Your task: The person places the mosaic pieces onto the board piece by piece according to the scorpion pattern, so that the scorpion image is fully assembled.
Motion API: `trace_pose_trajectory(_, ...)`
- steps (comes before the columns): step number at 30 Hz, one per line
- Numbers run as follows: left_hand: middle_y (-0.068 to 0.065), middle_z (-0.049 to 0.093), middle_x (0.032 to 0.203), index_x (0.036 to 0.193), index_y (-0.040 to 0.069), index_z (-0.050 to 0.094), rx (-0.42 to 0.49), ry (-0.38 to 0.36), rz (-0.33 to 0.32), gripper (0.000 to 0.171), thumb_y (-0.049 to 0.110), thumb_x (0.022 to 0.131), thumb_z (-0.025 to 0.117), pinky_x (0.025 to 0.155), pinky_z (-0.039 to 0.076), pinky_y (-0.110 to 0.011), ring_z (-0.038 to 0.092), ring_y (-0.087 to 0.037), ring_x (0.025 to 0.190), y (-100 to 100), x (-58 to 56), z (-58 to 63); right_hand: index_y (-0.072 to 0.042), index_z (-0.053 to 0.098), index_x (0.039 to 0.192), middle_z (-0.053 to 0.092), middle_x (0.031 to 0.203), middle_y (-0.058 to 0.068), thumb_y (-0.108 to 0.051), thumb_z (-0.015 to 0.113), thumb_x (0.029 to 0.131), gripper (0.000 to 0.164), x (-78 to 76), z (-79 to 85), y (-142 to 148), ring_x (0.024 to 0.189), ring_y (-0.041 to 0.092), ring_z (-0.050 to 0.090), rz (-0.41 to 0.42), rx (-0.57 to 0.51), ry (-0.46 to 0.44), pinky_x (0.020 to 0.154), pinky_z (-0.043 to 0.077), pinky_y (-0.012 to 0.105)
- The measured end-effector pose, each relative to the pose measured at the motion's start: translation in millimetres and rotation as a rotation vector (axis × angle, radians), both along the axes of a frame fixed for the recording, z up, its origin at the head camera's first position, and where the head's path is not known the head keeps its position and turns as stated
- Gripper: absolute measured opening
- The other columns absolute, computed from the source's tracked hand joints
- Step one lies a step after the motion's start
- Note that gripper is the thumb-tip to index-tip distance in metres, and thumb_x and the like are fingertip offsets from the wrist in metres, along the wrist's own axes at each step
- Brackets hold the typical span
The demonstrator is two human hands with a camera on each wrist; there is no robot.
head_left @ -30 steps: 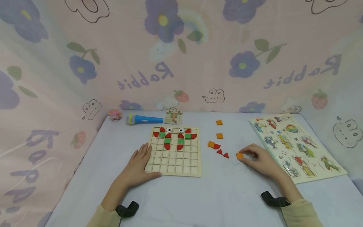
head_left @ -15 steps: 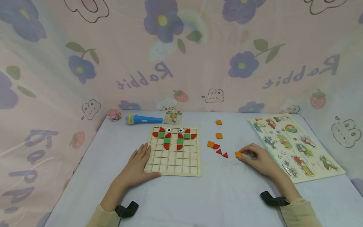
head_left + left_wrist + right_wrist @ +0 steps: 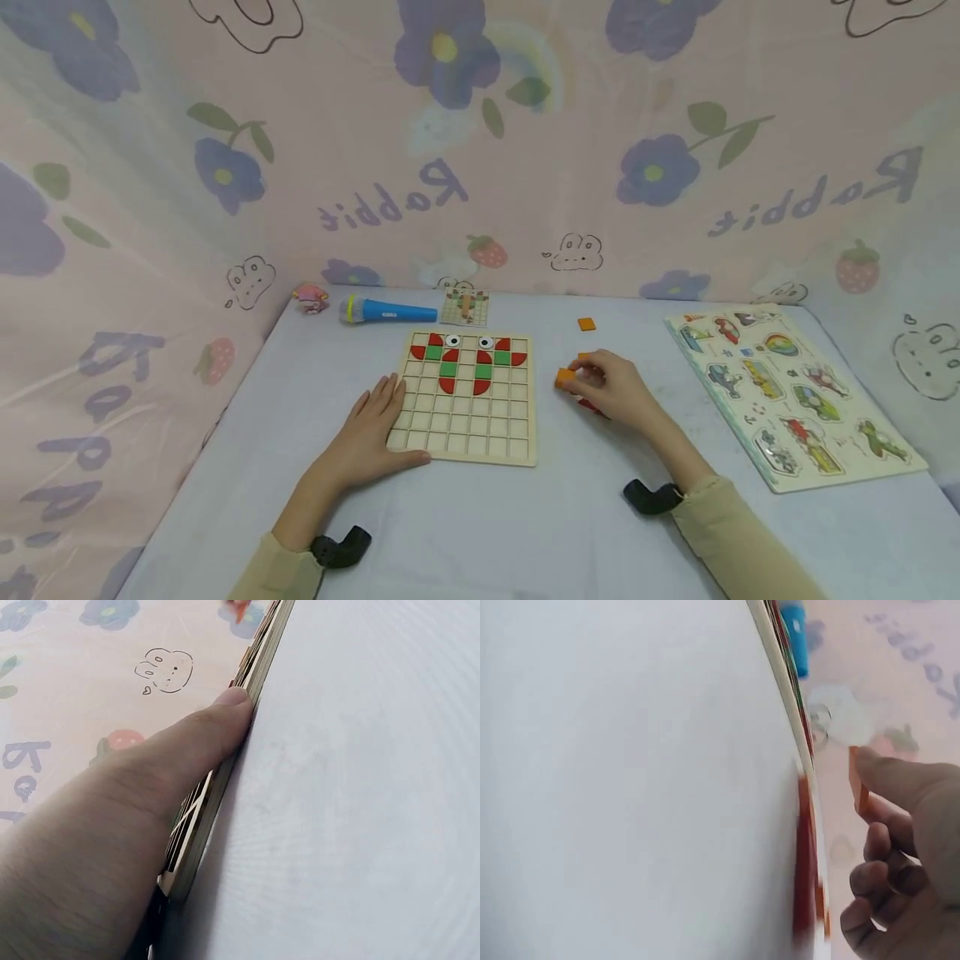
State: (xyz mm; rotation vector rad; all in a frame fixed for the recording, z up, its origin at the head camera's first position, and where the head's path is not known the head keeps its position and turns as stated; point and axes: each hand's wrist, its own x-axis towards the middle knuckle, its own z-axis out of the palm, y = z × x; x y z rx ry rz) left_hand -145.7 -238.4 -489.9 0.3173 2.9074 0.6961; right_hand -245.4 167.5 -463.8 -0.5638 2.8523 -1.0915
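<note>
My left hand [image 3: 366, 435] rests on the lower left corner of a wooden grid board [image 3: 468, 427], fingers along its left side and thumb at the front edge. Red and green pieces and two eye discs [image 3: 453, 341] fill part of its upper rows. Right of the board, my right hand [image 3: 613, 388] pinches an orange square tile [image 3: 858, 780] between thumb and forefinger, raised over the table. Below it are red pieces [image 3: 588, 405], partly hidden by the hand. Another orange square tile [image 3: 587, 324] lies farther back.
A blue toy microphone [image 3: 393, 312], a small pattern card [image 3: 465, 307] and a pink figurine [image 3: 310, 297] are at the back left. A picture puzzle board [image 3: 757, 408] lies on the right. Patterned cloth [image 3: 525, 192] hangs behind the table.
My right hand has moved left with the orange square tile, from beside the puzzle board to over the loose pieces. My left hand stays on the grid board.
</note>
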Motion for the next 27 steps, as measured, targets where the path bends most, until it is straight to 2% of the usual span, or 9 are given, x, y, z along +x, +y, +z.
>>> trace_pose_trajectory(5, -0.019, 0.011, 0.177, 0.167, -0.001, 0.02, -0.006, -0.014, 0.001, 0.128, 0.077, 0.082, 0.074, 0.132, 0.008, -0.06, 0.005, -0.037, 0.165, 0.8, -0.8, 2.0, -0.004, 0.077, 0.113, 0.062, 0.089, 0.004, -0.027, 0.084, 0.094, 0.031, -15.1, 5.9, -56.7, 0.079, 0.018, 0.051, 0.045, -0.035, -0.001, 0.067, 0.042, 0.029)
trace_pose_trajectory(11, -0.019, 0.01, 0.177, 0.167, -0.001, 0.019, 0.0, -0.012, -0.005, 0.128, 0.078, 0.083, 0.073, 0.132, 0.008, -0.059, 0.005, -0.036, 0.165, 0.4, -0.5, 2.3, -0.004, 0.077, 0.111, 0.06, 0.085, 0.004, -0.031, 0.082, 0.096, 0.031, -31.3, 1.0, -103.3, 0.079, 0.018, 0.052, 0.091, -0.083, -0.02, 0.069, 0.043, 0.031)
trace_pose_trajectory(15, -0.019, 0.01, 0.177, 0.167, -0.001, 0.018, -0.002, -0.013, -0.014, 0.128, 0.079, 0.083, 0.072, 0.132, 0.007, -0.059, 0.004, -0.037, 0.165, -0.4, -0.6, 1.6, -0.006, 0.077, 0.113, 0.059, 0.087, 0.003, -0.032, 0.081, 0.097, 0.031, -37.8, -5.9, -122.8, 0.081, 0.018, 0.052, 0.083, -0.097, -0.044, 0.072, 0.043, 0.031)
trace_pose_trajectory(20, -0.02, 0.012, 0.177, 0.167, -0.001, 0.019, -0.011, 0.004, -0.012, 0.129, 0.08, 0.082, 0.071, 0.131, 0.008, -0.06, 0.006, -0.038, 0.165, -1.3, -1.8, 1.1, -0.006, 0.077, 0.115, 0.061, 0.09, 0.006, -0.031, 0.081, 0.096, 0.032, -39.5, -6.5, -140.3, 0.082, 0.02, 0.053, 0.072, -0.122, -0.022, 0.073, 0.044, 0.031)
trace_pose_trajectory(27, -0.02, 0.011, 0.177, 0.168, -0.001, 0.019, -0.016, -0.007, -0.01, 0.129, 0.081, 0.082, 0.071, 0.132, 0.008, -0.059, 0.005, -0.037, 0.165, -0.6, -1.2, 2.8, -0.01, 0.079, 0.113, 0.058, 0.083, 0.003, -0.033, 0.082, 0.095, 0.03, -39.2, -14.4, -151.6, 0.075, 0.017, 0.049, 0.032, -0.045, 0.013, 0.068, 0.039, 0.03)
